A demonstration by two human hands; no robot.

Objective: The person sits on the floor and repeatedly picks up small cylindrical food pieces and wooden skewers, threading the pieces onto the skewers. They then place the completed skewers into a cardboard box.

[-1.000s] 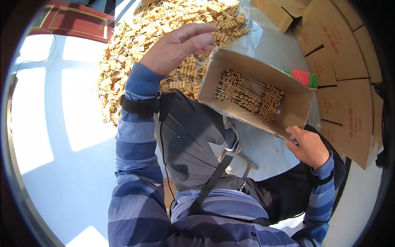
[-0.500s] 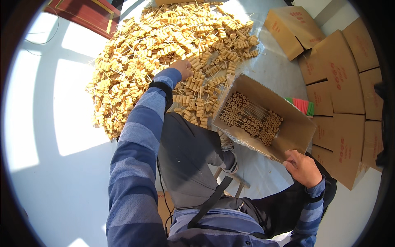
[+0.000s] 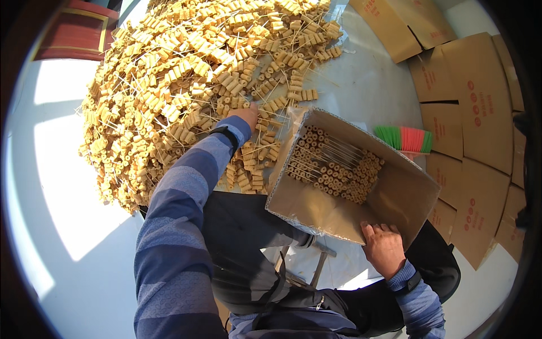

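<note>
Within a big heap of skewers (image 3: 169,85), each a thin stick threaded with ridged tan rolls, my left hand (image 3: 247,116) reaches down at the near right side. Its fingertips are lost among the skewers, so what they hold is hidden. A cardboard box (image 3: 409,212) with its top open stands tilted in front of me, against my legs. Rows of skewers (image 3: 339,169) lie inside it, round roll ends showing and bare sticks between. At the box's near edge my right hand (image 3: 385,248) grips the rim, fingers hooked over the inside.
Flat cardboard cartons (image 3: 474,101) with red print line the right side. Behind the box lies a brush with green and pink bristles (image 3: 403,138). A wooden stool leg (image 3: 319,268) shows below the box, and a red panel (image 3: 70,31) stands far left.
The view has shifted, and the box sits nearer my legs. My right hand's fingers have moved along the rim and now hook over it. My left hand stays at the heap.
</note>
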